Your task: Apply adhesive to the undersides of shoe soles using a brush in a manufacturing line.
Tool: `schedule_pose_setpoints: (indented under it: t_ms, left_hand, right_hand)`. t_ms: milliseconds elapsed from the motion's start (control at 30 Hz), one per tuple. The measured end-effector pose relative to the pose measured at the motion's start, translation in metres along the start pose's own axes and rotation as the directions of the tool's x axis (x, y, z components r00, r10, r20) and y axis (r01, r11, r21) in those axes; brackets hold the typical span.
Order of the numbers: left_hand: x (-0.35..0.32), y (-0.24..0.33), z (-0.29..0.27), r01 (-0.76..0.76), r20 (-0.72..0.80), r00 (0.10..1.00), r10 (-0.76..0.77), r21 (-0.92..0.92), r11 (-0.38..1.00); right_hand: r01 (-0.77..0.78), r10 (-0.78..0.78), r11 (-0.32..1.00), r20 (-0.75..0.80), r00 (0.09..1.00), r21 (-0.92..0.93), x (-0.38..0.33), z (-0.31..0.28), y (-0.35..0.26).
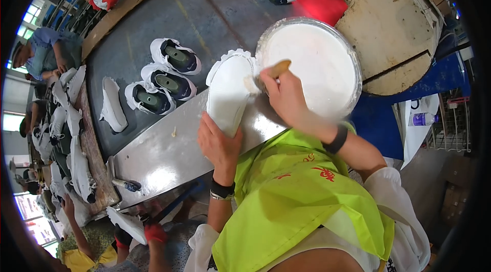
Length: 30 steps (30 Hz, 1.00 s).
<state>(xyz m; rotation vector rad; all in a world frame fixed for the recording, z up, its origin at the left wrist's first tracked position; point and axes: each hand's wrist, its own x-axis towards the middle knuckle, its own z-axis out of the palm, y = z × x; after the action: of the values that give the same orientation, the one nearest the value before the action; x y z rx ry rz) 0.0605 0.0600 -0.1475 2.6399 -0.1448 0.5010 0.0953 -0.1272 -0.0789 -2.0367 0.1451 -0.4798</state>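
My left hand grips a white shoe sole by its narrower lower end, its hollow inner face turned up. The sole's far rim is scalloped. In my right hand is a brush with a short wooden handle, its pale bristles against the sole's right edge. Motion blurs the bristles and my right wrist. Just beyond that hand stands a wide round tub of white liquid, its rim crusted.
On the dark conveyor belt sit three white shoe uppers on lasts and a loose white sole. A metal ledge runs along its near side; another brush lies there. Co-workers handle shoes at left, around a bench piled with white shoes.
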Motion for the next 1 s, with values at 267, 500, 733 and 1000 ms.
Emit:
schedule_pose_setpoints:
  t_ms: [267,500,733,1000]
  left_hand:
    - [0.094,0.009,-0.014,-0.122,-0.024,0.992,0.123,0.025,0.992]
    - [0.368,0.08,0.104,-0.315,0.15,0.948,0.28,0.337,0.887]
    - [0.423,0.11,0.283,-0.465,0.452,0.814,0.366,0.128,0.876]
    - [0.37,0.101,0.209,-0.257,0.341,0.918,0.203,0.12,0.959]
  right_hand:
    - [-0.175,0.177,0.957,0.014,0.984,0.233,0.016,-0.049,-0.022]
    - [-0.105,0.164,0.941,-0.164,0.973,0.32,0.05,-0.125,0.003]
    - [-0.176,0.229,0.955,-0.215,0.95,0.24,0.075,-0.136,0.037]
    - [-0.174,0.224,0.947,-0.167,0.96,0.27,0.075,-0.149,0.024]
